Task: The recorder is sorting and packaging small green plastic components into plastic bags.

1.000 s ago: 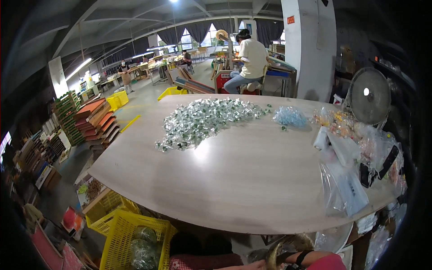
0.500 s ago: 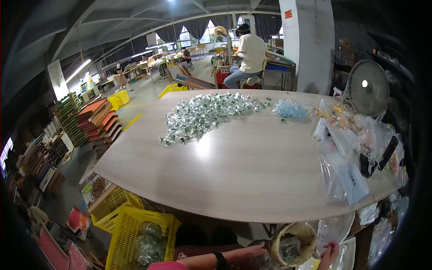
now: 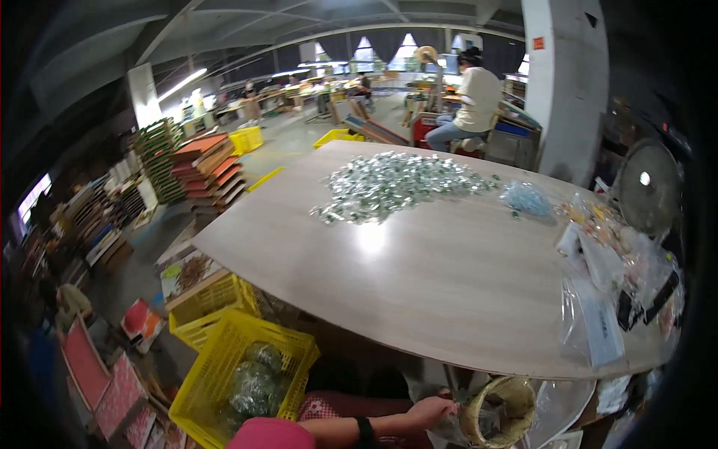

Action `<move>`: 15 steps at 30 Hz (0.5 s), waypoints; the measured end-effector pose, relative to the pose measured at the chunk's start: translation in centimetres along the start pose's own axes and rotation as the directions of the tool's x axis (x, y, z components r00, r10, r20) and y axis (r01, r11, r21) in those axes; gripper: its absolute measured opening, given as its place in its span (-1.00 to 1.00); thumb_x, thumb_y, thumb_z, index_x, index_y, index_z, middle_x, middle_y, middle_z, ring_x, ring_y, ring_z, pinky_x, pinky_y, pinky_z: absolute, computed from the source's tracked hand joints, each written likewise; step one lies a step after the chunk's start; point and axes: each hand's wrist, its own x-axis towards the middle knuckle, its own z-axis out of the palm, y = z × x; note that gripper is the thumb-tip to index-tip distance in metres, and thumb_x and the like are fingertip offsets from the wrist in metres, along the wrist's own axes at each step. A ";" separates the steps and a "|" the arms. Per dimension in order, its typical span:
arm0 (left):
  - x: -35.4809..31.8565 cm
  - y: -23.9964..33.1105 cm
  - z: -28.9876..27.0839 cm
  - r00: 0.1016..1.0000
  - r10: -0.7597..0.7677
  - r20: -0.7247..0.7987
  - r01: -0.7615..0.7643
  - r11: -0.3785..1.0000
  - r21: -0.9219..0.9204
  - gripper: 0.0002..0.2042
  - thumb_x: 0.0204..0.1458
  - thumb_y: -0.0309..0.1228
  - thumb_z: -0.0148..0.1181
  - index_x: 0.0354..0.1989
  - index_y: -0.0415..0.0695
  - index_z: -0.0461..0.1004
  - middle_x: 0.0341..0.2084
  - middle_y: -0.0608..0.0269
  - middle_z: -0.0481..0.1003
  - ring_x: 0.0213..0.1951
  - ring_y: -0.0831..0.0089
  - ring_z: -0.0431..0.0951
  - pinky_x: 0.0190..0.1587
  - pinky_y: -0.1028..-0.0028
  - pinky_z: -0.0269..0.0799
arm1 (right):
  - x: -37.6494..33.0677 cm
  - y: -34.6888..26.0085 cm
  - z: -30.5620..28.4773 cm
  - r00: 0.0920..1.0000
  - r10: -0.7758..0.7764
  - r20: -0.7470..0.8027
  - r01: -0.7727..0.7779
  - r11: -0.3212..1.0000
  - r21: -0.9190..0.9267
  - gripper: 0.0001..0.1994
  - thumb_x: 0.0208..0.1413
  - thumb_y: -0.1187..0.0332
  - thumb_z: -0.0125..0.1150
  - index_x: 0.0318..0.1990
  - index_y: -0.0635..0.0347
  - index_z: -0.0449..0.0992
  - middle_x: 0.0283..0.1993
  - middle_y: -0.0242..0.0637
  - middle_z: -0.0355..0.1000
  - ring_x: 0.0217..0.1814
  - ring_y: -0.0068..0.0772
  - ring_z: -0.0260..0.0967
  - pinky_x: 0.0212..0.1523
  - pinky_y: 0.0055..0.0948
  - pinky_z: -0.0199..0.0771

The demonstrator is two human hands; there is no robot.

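My left hand (image 3: 432, 411) reaches to the right under the table edge, with a black band on the wrist and a pink sleeve behind it. Its fingertips lie against crumpled clear plastic (image 3: 447, 430) right beside a round woven basket (image 3: 499, 410) that stands below the table. Whether the fingers grip the plastic is unclear. My right hand is out of sight. On the large wooden table (image 3: 419, 277) a wide heap of small silver-green wrapped pieces (image 3: 396, 183) lies at the far side, well away from my hand.
Filled clear bags (image 3: 613, 277) crowd the table's right edge, with a small bluish pile (image 3: 526, 198) behind them. Yellow crates (image 3: 243, 370) with bagged items stand at the lower left. A fan (image 3: 647, 183) is at the right. A seated person (image 3: 471, 105) works beyond the table.
My left arm has stretched further right to the basket. The hand seen at the basket's right half a second ago has gone from view. The camera has shifted closer and lower.
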 end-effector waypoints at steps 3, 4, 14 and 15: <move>0.9 -6.3 3.8 0.971 0.212 0.110 -0.153 0.907 -0.392 -0.86 0.21 -0.35 0.03 -0.17 -0.10 0.46 -0.08 0.16 0.47 -0.01 0.33 0.46 0.11 0.36 0.30 | 1.2 -0.5 1.9 0.988 -0.056 0.141 0.061 0.997 -0.037 -0.83 0.23 0.33 0.07 -0.18 0.17 0.54 -0.32 -0.23 0.45 -0.36 -0.32 0.28 -0.34 -0.42 0.29; 0.9 -7.9 5.2 0.914 0.400 0.074 -0.273 0.737 -0.619 -0.86 0.19 -0.37 0.04 -0.17 -0.12 0.45 -0.10 0.10 0.46 0.05 0.32 0.43 0.13 0.37 0.27 | 1.4 -0.7 2.8 0.980 -0.071 0.183 0.081 0.996 -0.046 -0.83 0.23 0.32 0.06 -0.18 0.17 0.54 -0.31 -0.22 0.45 -0.35 -0.30 0.28 -0.32 -0.41 0.29; 0.2 -4.2 5.2 0.939 0.330 0.093 -0.211 0.771 -0.601 -0.72 0.19 -0.19 0.02 -0.14 -0.13 0.51 -0.36 0.15 0.56 -0.28 0.36 0.56 -0.21 0.41 0.44 | 1.5 -0.9 8.2 0.887 -0.190 0.420 0.261 0.958 -0.118 -0.79 0.24 0.30 0.04 -0.13 0.18 0.54 -0.24 -0.11 0.45 -0.24 -0.14 0.31 -0.21 -0.31 0.30; 1.1 -3.7 5.6 0.945 0.310 0.109 -0.189 0.785 -0.590 -0.70 0.19 -0.17 0.03 -0.13 -0.12 0.51 -0.37 0.14 0.57 -0.30 0.36 0.57 -0.23 0.41 0.44 | 1.7 -1.3 8.9 0.870 -0.204 0.450 0.285 0.951 -0.121 -0.79 0.24 0.30 0.03 -0.13 0.18 0.54 -0.24 -0.10 0.45 -0.23 -0.13 0.32 -0.20 -0.30 0.31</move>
